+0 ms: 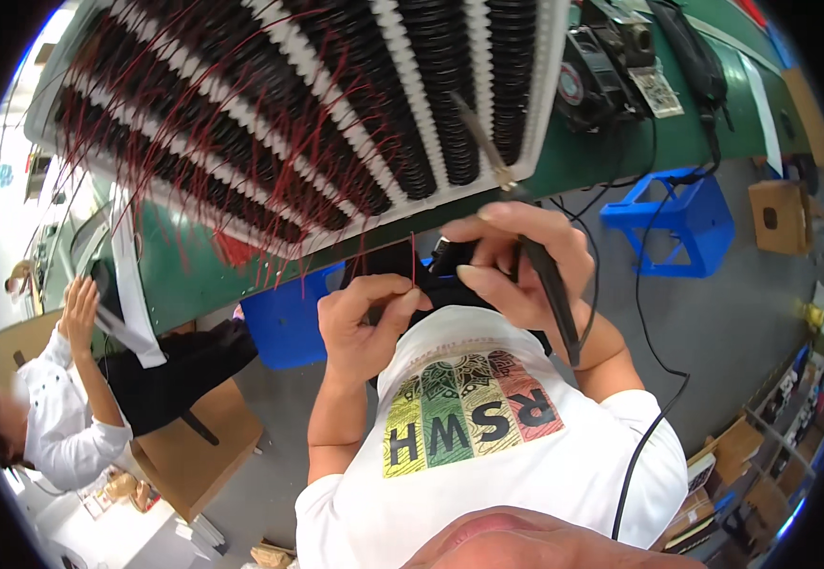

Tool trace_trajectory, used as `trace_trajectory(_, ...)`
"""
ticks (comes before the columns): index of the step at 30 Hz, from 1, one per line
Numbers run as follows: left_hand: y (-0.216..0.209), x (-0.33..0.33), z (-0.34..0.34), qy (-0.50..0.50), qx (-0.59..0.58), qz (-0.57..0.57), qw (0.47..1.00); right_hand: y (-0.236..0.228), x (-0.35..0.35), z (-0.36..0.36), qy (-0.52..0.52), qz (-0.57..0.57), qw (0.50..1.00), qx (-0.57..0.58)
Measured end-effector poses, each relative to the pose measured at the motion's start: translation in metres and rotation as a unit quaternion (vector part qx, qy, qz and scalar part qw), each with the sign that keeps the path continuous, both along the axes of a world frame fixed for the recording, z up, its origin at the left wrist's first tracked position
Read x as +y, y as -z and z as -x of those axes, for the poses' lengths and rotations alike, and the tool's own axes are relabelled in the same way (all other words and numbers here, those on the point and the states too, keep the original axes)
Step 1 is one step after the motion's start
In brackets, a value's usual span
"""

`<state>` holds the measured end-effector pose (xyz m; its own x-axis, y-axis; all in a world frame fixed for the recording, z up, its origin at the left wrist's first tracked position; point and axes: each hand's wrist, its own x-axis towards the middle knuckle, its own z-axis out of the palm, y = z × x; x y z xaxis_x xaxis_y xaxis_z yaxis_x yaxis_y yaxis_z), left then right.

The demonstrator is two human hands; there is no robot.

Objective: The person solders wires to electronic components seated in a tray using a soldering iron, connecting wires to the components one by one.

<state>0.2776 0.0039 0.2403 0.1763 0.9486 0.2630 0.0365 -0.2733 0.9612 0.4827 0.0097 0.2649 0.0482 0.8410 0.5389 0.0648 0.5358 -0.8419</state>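
My left hand [369, 318] is closed, its thumb and finger pinching a thin red wire [413, 256] that stands up from the fingertips. In my right hand [531, 256] lies a soldering iron [552, 299] with a black handle and a long metal tip. The tip points up and away, over the near right part of a large white tray [533, 152]. Rows of black ring-like parts [445, 85] fill the tray, split by white toothed strips. Many loose red wires [232, 142] stick out over its left half and near edge. Both hands are just short of the tray.
On the green table [602, 156] a black fan unit [587, 81] stands right of the tray. A black cable [663, 379] hangs at my right. Blue stools [687, 232] [284, 327] stand below the table. At left sits another person [71, 417], with cardboard boxes [194, 446] nearby.
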Motion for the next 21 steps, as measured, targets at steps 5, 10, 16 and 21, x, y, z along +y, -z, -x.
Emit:
trace_trajectory(5,0.01,0.002,-0.002,0.079,0.062,-0.068,0.993,0.008,0.001,0.005,-0.054,0.051,0.993,0.089)
trace_trajectory(10,-0.006,0.008,-0.011,0.132,0.071,-0.018,0.988,0.016,-0.003,0.0,-0.076,0.029,0.996,0.026)
trace_trajectory(16,-0.004,0.006,-0.035,0.063,-0.113,0.006,0.992,0.019,0.0,0.012,-0.053,-0.024,0.991,0.118)
trace_trajectory(21,-0.005,0.008,-0.042,-0.047,-0.165,0.04,0.984,0.019,-0.003,0.014,-0.017,-0.008,0.992,0.122)
